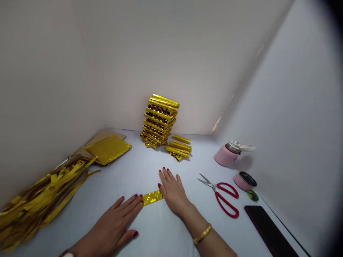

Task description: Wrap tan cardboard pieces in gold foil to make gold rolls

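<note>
A short strip of shiny gold foil paper (152, 198) lies flat on the white table between my two hands. My left hand (118, 217) rests palm down, its fingertips on the strip's left end and its thumb spread away. Over the right end lies my right hand (173, 191), flat with fingers stretched forward, hiding that end. Beyond the hands stands a tall stack of rolled gold paper tubes (159, 121), laid in crossing layers. A smaller pile of gold tubes (179, 149) sits just right of its base.
Red-handled scissors (225, 198) lie open right of my right hand. Farther right are a pink bottle (226, 155), its pink cup-like lid (244, 181), a small green object (252, 195) and a dark phone-like slab (269, 230). Gold sheets (109, 150) and loose gold strips (48, 196) lie left.
</note>
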A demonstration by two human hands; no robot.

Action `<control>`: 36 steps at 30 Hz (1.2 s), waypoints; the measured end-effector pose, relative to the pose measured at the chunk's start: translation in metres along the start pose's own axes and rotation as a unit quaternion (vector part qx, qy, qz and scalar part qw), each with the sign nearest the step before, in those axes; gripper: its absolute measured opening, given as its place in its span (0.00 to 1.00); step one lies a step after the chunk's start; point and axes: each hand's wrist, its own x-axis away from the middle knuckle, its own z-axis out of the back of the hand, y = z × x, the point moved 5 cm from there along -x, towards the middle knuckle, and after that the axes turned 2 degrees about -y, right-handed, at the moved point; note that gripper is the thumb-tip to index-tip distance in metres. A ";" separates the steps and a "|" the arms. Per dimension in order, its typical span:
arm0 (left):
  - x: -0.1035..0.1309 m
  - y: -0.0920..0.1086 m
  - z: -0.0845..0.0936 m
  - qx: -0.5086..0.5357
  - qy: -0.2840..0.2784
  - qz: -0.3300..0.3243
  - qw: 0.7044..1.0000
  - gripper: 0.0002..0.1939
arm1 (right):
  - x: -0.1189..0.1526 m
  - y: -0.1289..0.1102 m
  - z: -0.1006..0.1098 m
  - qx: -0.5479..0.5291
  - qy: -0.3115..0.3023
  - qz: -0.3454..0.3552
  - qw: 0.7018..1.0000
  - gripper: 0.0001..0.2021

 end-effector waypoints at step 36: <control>-0.055 0.034 -0.013 0.041 0.012 0.064 0.997 0.35 | 0.001 0.030 0.000 -0.016 0.035 -0.014 0.999 0.23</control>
